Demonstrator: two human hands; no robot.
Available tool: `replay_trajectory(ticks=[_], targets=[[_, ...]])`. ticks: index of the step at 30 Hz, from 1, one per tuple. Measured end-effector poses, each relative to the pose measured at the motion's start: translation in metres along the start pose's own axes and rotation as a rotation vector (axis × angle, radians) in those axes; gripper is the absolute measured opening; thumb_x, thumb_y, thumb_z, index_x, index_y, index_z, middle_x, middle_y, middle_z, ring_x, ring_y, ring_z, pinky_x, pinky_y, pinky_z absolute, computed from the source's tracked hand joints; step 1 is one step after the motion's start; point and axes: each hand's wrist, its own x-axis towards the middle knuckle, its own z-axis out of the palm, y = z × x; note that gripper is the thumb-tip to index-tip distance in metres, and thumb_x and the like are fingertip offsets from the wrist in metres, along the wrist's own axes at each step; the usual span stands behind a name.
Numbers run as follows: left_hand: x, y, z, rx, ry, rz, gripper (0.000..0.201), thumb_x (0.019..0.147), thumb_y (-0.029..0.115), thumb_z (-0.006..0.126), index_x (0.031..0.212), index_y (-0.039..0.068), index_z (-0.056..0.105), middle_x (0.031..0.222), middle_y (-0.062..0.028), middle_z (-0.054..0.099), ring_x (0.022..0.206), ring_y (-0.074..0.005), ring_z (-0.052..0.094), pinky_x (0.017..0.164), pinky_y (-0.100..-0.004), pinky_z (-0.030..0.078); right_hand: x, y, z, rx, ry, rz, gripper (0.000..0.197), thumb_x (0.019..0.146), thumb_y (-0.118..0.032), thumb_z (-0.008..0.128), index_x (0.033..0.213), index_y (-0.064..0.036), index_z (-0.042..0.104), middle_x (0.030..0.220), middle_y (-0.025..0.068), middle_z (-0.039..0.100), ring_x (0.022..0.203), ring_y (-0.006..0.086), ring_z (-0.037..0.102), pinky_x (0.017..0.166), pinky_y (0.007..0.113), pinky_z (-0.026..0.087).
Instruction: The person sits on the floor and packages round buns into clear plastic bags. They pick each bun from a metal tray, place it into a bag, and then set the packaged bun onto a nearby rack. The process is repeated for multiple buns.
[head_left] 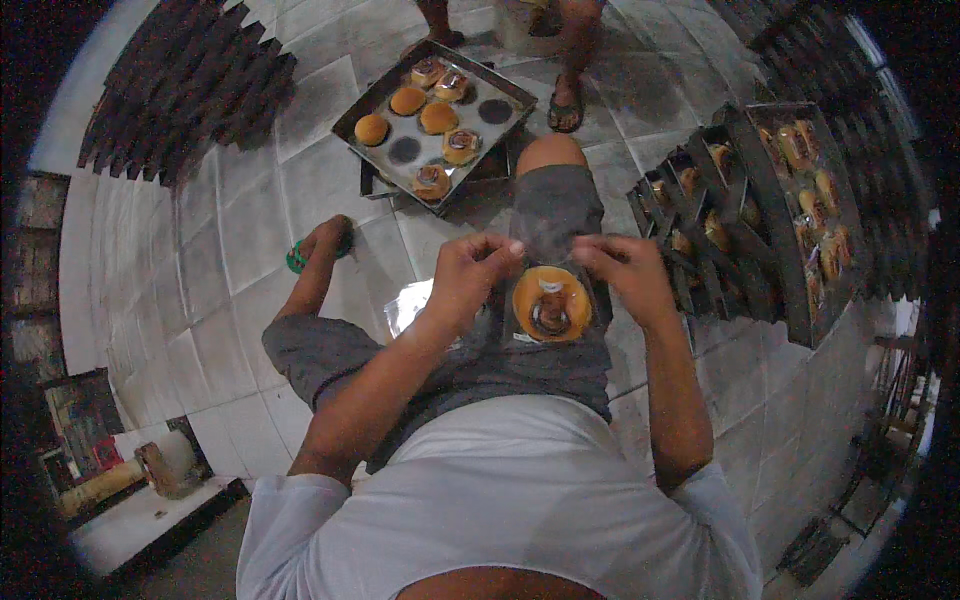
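A round golden bun [552, 303] with a dark printed label over its middle lies on my right thigh, inside what looks like a clear plastic bag. My left hand [478, 272] is closed in a pinch at the bag's upper left corner. At the upper right corner, the thumb and fingers of my right hand [622, 272] pinch too. The film between the two hands is barely visible. Beside my left wrist, a stack of clear plastic bags [408, 306] rests near my lap, partly covered by my forearm.
A dark square baking tray [500, 142] ahead holds several buns, some bare, some bagged. Metal trays of bagged buns [805, 190] lean at the right. Dark stacked trays [190, 85] stand far left. Another person's sandalled foot [566, 105] is beyond the tray.
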Motion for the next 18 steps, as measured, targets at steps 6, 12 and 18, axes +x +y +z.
replay_trajectory(ticks=[6, 12, 18], targets=[[-0.017, 0.007, -0.008, -0.194, 0.032, -0.001, 0.027, 0.098, 0.025, 0.075, 0.087, 0.001, 0.069, 0.077, -0.0003, 0.065, 0.068, -0.0081, 0.055, 0.061, -0.0264, 0.044, 0.0, 0.002, 0.004, 0.445, 0.005, 0.102, 0.02, 0.095, -0.021, 0.076, 0.101, -0.0019, 0.078, 0.089, 0.0014, 0.073, 0.078, 0.0066, 0.062, 0.067, 0.024, 0.048], [-0.025, 0.009, -0.006, 0.004, -0.042, -0.07, 0.026, 0.101, 0.034, 0.072, 0.094, 0.01, 0.068, 0.087, 0.0031, 0.065, 0.076, -0.0086, 0.059, 0.067, -0.0271, 0.05, -0.003, -0.006, 0.023, 0.09, -0.053, 0.079, 0.023, 0.094, -0.02, 0.076, 0.108, -0.0021, 0.079, 0.096, 0.0058, 0.078, 0.087, 0.0125, 0.07, 0.08, 0.031, 0.056], [-0.029, 0.009, -0.009, 0.009, -0.089, -0.056, 0.025, 0.101, 0.033, 0.071, 0.098, 0.008, 0.068, 0.089, 0.0024, 0.065, 0.079, -0.0099, 0.061, 0.068, -0.0285, 0.052, -0.012, 0.006, 0.023, 0.164, -0.115, 0.047, 0.019, 0.094, -0.018, 0.075, 0.104, -0.0022, 0.079, 0.094, 0.0049, 0.078, 0.086, 0.0126, 0.07, 0.079, 0.031, 0.056]])
